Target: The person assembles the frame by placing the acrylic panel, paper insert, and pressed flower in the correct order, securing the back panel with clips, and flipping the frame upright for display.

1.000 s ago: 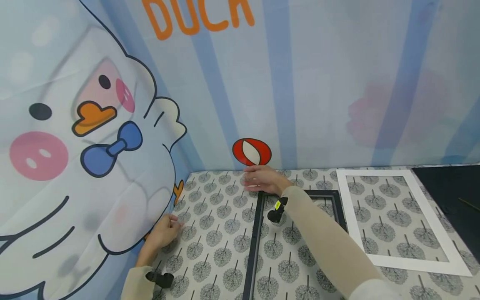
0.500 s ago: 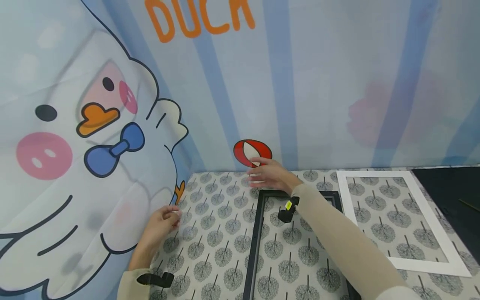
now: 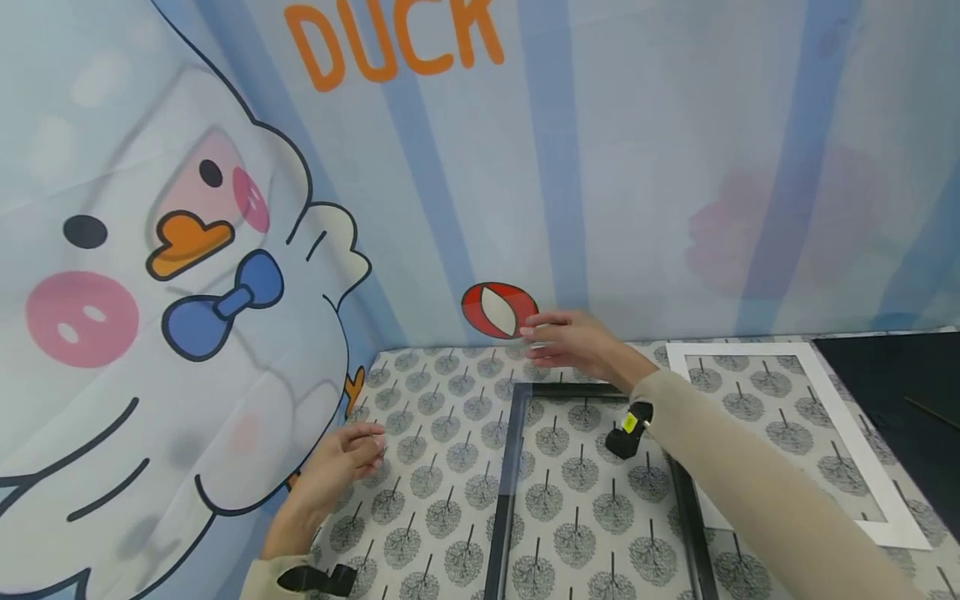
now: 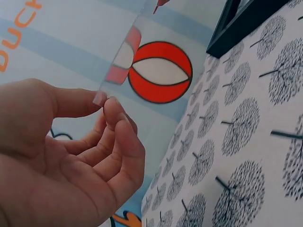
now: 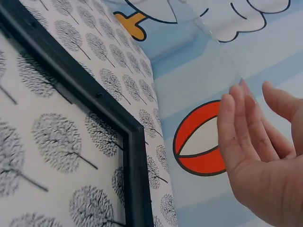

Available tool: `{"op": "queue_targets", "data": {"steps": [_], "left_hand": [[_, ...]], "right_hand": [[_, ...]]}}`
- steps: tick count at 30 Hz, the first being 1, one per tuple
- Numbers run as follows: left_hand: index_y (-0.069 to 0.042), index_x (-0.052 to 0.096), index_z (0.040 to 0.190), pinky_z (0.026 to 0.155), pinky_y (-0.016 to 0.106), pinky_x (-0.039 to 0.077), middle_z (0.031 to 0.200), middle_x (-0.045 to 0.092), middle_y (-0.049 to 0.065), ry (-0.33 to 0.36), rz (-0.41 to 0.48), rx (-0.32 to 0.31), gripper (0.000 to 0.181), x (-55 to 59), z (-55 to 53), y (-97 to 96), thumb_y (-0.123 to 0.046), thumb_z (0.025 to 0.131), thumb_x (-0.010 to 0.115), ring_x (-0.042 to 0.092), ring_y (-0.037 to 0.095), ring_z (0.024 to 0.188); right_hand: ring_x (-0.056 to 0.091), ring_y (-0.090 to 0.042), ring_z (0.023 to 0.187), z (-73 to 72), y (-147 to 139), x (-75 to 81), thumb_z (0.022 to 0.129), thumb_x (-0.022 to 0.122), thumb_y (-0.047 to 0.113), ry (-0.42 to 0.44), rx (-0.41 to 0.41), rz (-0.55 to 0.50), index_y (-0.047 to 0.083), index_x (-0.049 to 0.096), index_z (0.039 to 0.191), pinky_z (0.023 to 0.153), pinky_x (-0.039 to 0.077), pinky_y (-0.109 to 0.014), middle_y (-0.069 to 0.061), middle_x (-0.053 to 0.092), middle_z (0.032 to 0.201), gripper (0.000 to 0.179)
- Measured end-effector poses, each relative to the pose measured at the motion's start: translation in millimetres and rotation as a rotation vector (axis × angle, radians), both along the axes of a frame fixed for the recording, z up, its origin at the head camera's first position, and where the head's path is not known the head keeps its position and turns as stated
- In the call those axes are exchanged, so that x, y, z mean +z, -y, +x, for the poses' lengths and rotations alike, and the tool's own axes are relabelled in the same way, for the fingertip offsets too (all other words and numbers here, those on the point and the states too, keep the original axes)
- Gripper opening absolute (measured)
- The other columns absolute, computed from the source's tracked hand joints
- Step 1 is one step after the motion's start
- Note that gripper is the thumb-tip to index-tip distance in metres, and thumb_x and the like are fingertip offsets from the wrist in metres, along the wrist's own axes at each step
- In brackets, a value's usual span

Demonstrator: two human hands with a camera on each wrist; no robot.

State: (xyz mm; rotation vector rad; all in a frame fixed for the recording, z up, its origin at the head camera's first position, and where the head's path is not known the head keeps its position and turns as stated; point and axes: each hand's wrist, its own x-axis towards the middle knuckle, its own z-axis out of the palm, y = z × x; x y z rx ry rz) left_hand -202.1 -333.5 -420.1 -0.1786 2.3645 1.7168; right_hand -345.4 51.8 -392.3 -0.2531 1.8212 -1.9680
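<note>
Between my hands spans a clear rigid sheet, faintly bluish where it overlaps the black frame in the head view. My left hand pinches an edge of this sheet between thumb and index finger, with the other fingers curled loosely below. At the far side, my right hand meets the opposite edge with nearly straight fingers; its thumb stands apart. The sheet is held above the table, tilted in the wrist views. The black frame lies below, its front part cut off by the head view.
A white mat with a window opening lies right of the black frame. Beyond it is a black panel with a thin stick on it. A tree-print cloth covers the table. A duck-print curtain rises behind and at left.
My right hand has moved to the right, over the frame's far side. My left hand has lifted and shifted slightly right. The sheet's tint now crosses the frame's left bar.
</note>
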Motion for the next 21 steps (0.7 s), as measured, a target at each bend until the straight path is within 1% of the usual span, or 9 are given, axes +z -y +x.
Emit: {"op": "queue_targets", "data": {"steps": [2,6,10,13,15,17,19,21], "left_hand": [[0.007,0.047,0.146,0.083,0.027,0.061,0.099,0.067,-0.002,-0.004,-0.002,-0.032,0.046,2.6,0.7,-7.4,-0.016,0.108,0.060,0.067,0.014,0.091],[0.008,0.051,0.142,0.080,0.027,0.062,0.094,0.069,-0.003,-0.003,0.009,-0.086,0.046,6.0,3.2,-21.1,-0.017,0.106,0.063,0.067,0.013,0.088],[0.010,0.053,0.138,0.077,0.026,0.061,0.097,0.069,-0.002,0.015,0.043,-0.165,0.044,3.5,5.1,-31.9,-0.019,0.106,0.064,0.067,0.011,0.084],[0.013,0.052,0.138,0.078,0.026,0.062,0.100,0.069,-0.001,0.017,0.068,-0.220,0.045,0.6,5.4,-39.5,-0.018,0.107,0.062,0.067,0.010,0.083],[0.014,0.051,0.138,0.078,0.026,0.062,0.101,0.069,0.000,0.019,0.078,-0.234,0.046,-0.8,5.1,-44.9,-0.018,0.107,0.062,0.067,0.010,0.083],[0.014,0.051,0.138,0.078,0.025,0.062,0.100,0.070,0.001,0.021,0.082,-0.235,0.047,-1.1,5.3,-50.8,-0.019,0.106,0.064,0.067,0.009,0.082],[0.013,0.053,0.137,0.076,0.024,0.061,0.100,0.070,0.001,0.024,0.081,-0.240,0.047,-1.2,6.0,-57.3,-0.020,0.105,0.065,0.067,0.010,0.081],[0.013,0.055,0.134,0.075,0.024,0.060,0.098,0.071,0.001,0.031,0.090,-0.261,0.045,-1.6,7.1,-64.5,-0.020,0.105,0.065,0.066,0.009,0.081]], "right_hand": [[0.076,-0.016,0.100,6.3,-8,1.2,0.106,0.065,0.018,-0.014,-0.021,0.003,0.006,0.052,0.153,0.098,0.063,-0.037,-0.015,0.064,0.139,0.050],[0.076,-0.011,0.095,18.8,-25,-0.3,0.108,0.060,0.016,-0.021,-0.057,0.009,0.002,0.050,0.154,0.094,0.064,-0.029,-0.022,0.061,0.145,0.049],[0.077,-0.008,0.092,29.1,-44,-5.4,0.108,0.061,0.014,0.008,-0.077,-0.004,0.001,0.048,0.156,0.092,0.063,-0.024,-0.026,0.055,0.152,0.052],[0.077,-0.008,0.095,36.8,-57,-7.9,0.108,0.061,0.013,0.004,-0.083,-0.029,-0.002,0.043,0.158,0.096,0.062,-0.026,-0.028,0.049,0.157,0.055],[0.077,-0.008,0.098,42.5,-64,-8.4,0.108,0.061,0.013,-0.001,-0.092,-0.045,-0.003,0.040,0.159,0.099,0.061,-0.027,-0.029,0.045,0.160,0.058],[0.076,-0.007,0.101,48.7,-70,-9.1,0.108,0.061,0.015,-0.014,-0.105,-0.045,-0.003,0.038,0.160,0.101,0.060,-0.027,-0.029,0.042,0.162,0.060],[0.075,-0.006,0.103,54.9,-76,-10.1,0.107,0.062,0.017,-0.016,-0.131,-0.045,-0.001,0.039,0.160,0.101,0.060,-0.025,-0.028,0.042,0.161,0.060],[0.074,-0.007,0.105,61.9,-82,-11.6,0.107,0.064,0.021,-0.030,-0.159,-0.032,0.000,0.041,0.160,0.101,0.060,-0.025,-0.025,0.046,0.159,0.061]]}}
